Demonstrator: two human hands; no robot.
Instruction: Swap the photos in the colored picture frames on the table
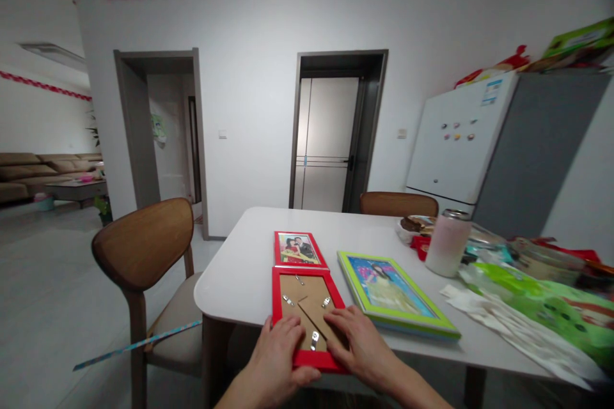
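A red picture frame (284, 281) lies face down at the near table edge. Its brown backing board (290, 287) shows, with small metal clips and a fold-out stand leg (314, 318). My left hand (275, 354) grips the frame's lower left side, fingers on the backing and thumb along the bottom edge. On the lower right, my right hand (359, 345) holds the frame, its fingers over the board beside the stand leg. Just beyond lies another red frame (300, 249) with a photo of two people. To the right is a green-edged framed picture (393, 291) of a person in a dress.
On the white table (240, 268), a pink and white bottle (448, 243), white gloves (508, 326) and a green plastic package (551, 313) crowd the right side. A wooden chair (144, 249) stands left, with a blue patterned strip (139, 346) across it. Another chair (399, 204) is behind the table.
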